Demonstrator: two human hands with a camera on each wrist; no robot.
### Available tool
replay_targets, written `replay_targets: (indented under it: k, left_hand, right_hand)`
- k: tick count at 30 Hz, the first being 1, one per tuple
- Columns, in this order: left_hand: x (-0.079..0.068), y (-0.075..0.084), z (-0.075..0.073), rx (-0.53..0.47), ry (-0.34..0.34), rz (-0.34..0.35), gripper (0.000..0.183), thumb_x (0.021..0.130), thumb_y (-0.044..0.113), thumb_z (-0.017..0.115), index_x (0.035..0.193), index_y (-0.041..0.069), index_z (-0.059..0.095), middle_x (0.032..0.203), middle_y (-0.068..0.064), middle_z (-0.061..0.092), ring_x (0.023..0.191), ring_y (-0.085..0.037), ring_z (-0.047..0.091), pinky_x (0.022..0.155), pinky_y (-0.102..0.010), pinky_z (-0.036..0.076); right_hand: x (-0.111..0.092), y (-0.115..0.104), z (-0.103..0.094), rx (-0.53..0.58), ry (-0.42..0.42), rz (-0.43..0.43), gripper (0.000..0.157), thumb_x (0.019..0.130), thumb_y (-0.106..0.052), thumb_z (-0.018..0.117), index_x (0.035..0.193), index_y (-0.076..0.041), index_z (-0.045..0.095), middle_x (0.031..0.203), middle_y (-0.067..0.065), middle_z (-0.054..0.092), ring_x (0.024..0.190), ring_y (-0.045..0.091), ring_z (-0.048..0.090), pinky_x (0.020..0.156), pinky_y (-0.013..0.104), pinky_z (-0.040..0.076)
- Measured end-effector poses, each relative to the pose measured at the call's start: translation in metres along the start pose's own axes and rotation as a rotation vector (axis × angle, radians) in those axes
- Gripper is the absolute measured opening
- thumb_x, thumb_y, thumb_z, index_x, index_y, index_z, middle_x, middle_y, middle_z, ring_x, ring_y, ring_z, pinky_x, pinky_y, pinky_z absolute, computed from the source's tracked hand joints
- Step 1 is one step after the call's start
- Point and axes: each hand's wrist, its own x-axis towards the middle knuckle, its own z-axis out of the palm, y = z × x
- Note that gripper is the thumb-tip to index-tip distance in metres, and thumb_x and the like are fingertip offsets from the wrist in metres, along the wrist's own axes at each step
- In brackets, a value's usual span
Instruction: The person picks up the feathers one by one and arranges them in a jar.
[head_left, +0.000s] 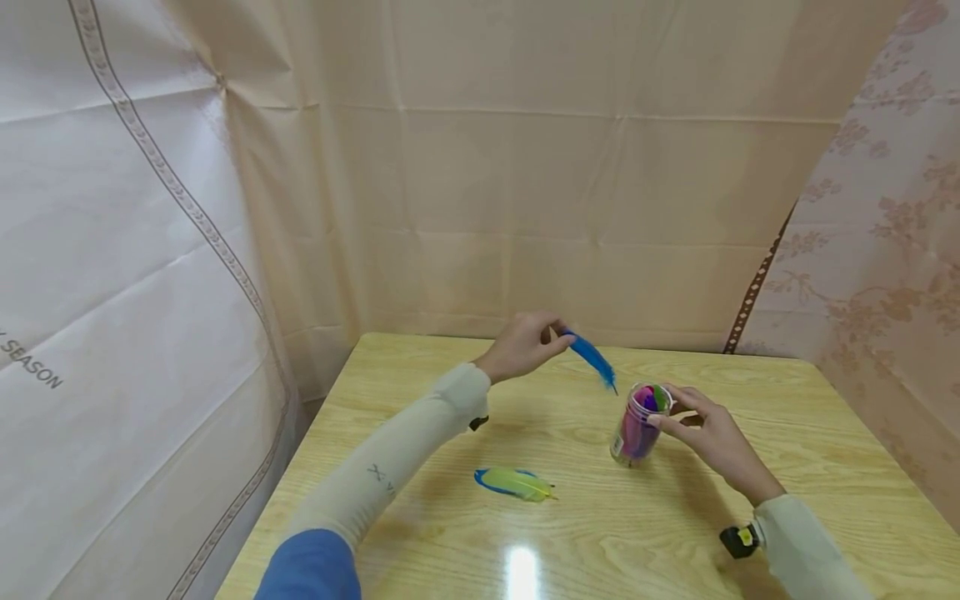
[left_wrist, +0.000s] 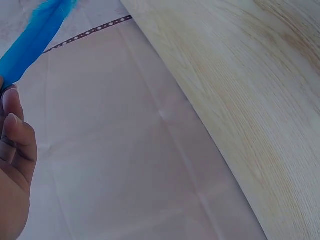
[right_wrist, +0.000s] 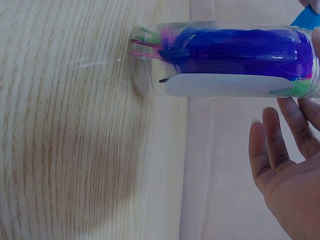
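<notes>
A blue feather (head_left: 592, 360) hangs from my left hand (head_left: 525, 346), which pinches it by one end; its other end points down toward the jar. The left wrist view shows this feather (left_wrist: 35, 42) at the fingertips, with other fingers of the hand (left_wrist: 20, 155) curled. My right hand (head_left: 716, 442) grips the rim of a clear jar (head_left: 624, 442), thumb and fingers on either side. Packed inside are pink, purple, blue and green feathers (right_wrist: 240, 52), their quills toward the jar's base. A yellow-green feather (head_left: 528, 485) lies over a blue feather (head_left: 482, 477) on the table.
The wooden table (head_left: 585, 542) has its far edge against a beige hanging cloth (head_left: 487, 183). A pale cloth (head_left: 135, 350) hangs on the left, and a floral one (head_left: 900, 250) on the right.
</notes>
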Motion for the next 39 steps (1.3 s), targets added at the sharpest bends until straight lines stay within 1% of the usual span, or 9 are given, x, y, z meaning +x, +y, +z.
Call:
replay_targets:
  k: [3, 8, 11, 18, 24, 28, 39]
  left_hand:
    - [0.002, 0.004, 0.001, -0.001, 0.006, 0.009, 0.015, 0.103, 0.023, 0.067, 0.107, 0.009, 0.073, 0.090, 0.002, 0.068, 0.062, -0.009, 0.053, 0.055, -0.022, 0.044]
    - [0.006, 0.008, 0.004, -0.024, -0.017, 0.011, 0.015, 0.103, 0.022, 0.067, 0.107, 0.009, 0.072, 0.094, 0.001, 0.069, 0.065, -0.009, 0.055, 0.056, -0.021, 0.046]
    - [0.008, 0.009, 0.006, -0.019, -0.024, 0.013, 0.014, 0.103, 0.023, 0.067, 0.107, 0.010, 0.072, 0.094, 0.001, 0.069, 0.065, -0.008, 0.054, 0.056, -0.021, 0.045]
    - [0.014, 0.013, 0.009, -0.001, -0.015, 0.031, 0.014, 0.104, 0.024, 0.065, 0.107, 0.011, 0.071, 0.094, 0.002, 0.069, 0.063, -0.008, 0.052, 0.056, -0.020, 0.043]
    - [0.019, 0.017, 0.012, -0.002, -0.014, 0.045, 0.015, 0.104, 0.023, 0.065, 0.107, 0.010, 0.072, 0.093, 0.001, 0.070, 0.062, -0.009, 0.051, 0.057, -0.020, 0.042]
    - [0.021, 0.019, 0.012, -0.005, -0.002, 0.060, 0.015, 0.104, 0.021, 0.065, 0.109, 0.010, 0.072, 0.095, 0.000, 0.070, 0.063, -0.009, 0.051, 0.057, -0.020, 0.042]
    - [0.027, 0.026, 0.007, -0.023, 0.033, 0.085, 0.014, 0.104, 0.019, 0.064, 0.109, 0.008, 0.071, 0.095, -0.001, 0.069, 0.066, -0.009, 0.053, 0.059, -0.020, 0.043]
  right_hand:
    - [0.000, -0.001, -0.001, 0.000, 0.000, -0.001, 0.065, 0.101, -0.035, 0.068, 0.155, -0.007, 0.045, 0.129, 0.008, 0.060, 0.109, 0.011, 0.053, 0.086, 0.016, 0.048]
    - [0.000, -0.002, -0.001, 0.000, -0.002, 0.001, 0.065, 0.101, -0.036, 0.068, 0.155, -0.007, 0.045, 0.129, 0.008, 0.061, 0.109, 0.011, 0.052, 0.086, 0.015, 0.048]
    - [0.000, -0.002, -0.001, 0.002, 0.001, 0.001, 0.065, 0.101, -0.036, 0.068, 0.155, -0.008, 0.045, 0.129, 0.008, 0.061, 0.109, 0.012, 0.052, 0.086, 0.015, 0.048]
    - [0.001, -0.003, -0.001, 0.000, 0.008, 0.002, 0.065, 0.101, -0.036, 0.069, 0.154, -0.006, 0.046, 0.124, 0.008, 0.061, 0.108, 0.015, 0.053, 0.085, 0.016, 0.049]
    - [0.001, -0.001, 0.000, 0.003, 0.007, -0.005, 0.064, 0.101, -0.035, 0.068, 0.154, -0.007, 0.046, 0.126, 0.007, 0.061, 0.108, 0.012, 0.053, 0.086, 0.016, 0.049]
    - [0.001, -0.001, 0.000, 0.012, 0.006, -0.013, 0.064, 0.101, -0.034, 0.069, 0.154, -0.006, 0.046, 0.127, 0.006, 0.061, 0.108, 0.011, 0.053, 0.086, 0.015, 0.048]
    - [0.000, -0.004, 0.000, 0.011, 0.005, -0.001, 0.063, 0.101, -0.035, 0.068, 0.154, -0.007, 0.047, 0.125, 0.006, 0.061, 0.108, 0.010, 0.052, 0.087, 0.016, 0.048]
